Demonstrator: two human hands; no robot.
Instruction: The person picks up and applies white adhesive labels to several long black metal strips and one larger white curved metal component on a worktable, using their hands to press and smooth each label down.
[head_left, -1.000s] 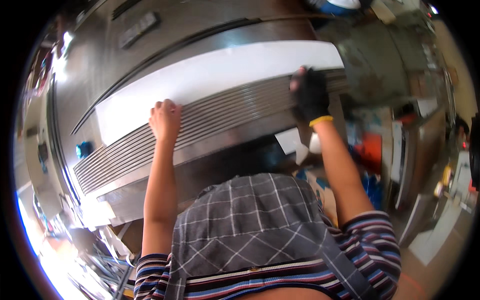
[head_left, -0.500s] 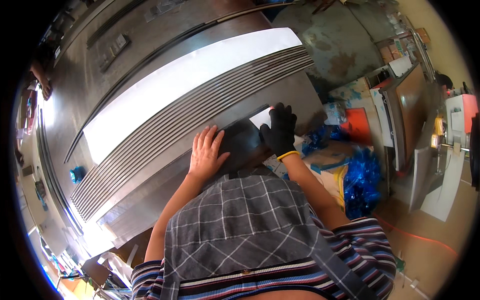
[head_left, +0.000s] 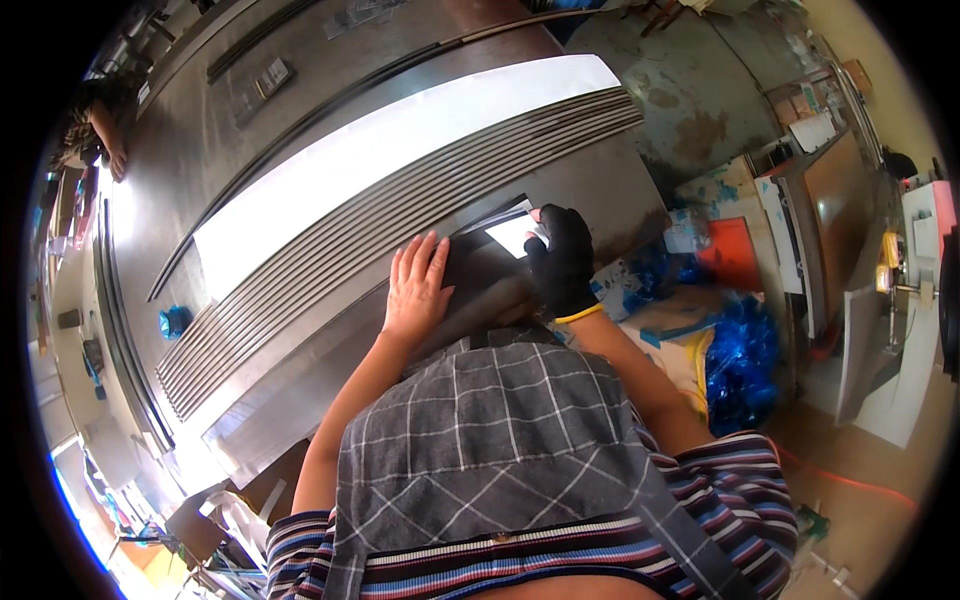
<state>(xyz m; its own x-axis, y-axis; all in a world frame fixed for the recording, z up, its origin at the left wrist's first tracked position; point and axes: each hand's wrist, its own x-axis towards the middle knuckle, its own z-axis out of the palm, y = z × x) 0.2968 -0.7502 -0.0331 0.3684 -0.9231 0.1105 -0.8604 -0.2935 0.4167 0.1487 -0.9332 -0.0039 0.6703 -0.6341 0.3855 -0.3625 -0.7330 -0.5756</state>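
My bare left hand (head_left: 415,290) lies flat, fingers apart, on a dark sheet (head_left: 478,262) at the near edge of a long metal workbench (head_left: 600,190). My right hand (head_left: 560,258), in a black glove with a yellow cuff, pinches a small white sheet (head_left: 512,235) lying on that dark sheet. Just beyond my hands runs a bundle of long grey metal strips (head_left: 400,235), laid side by side along the bench. A long white panel (head_left: 380,150) lies behind the strips.
Another person's arm (head_left: 105,140) rests at the far left end of the bench. A blue roll (head_left: 172,322) sits left of the strips. Blue plastic bags (head_left: 735,350), an orange object (head_left: 725,255) and cabinets (head_left: 830,220) crowd the floor on my right.
Both hands came back from the strips toward the bench's near edge. My left hand settled flat on the dark sheet and my right took hold of the white sheet.
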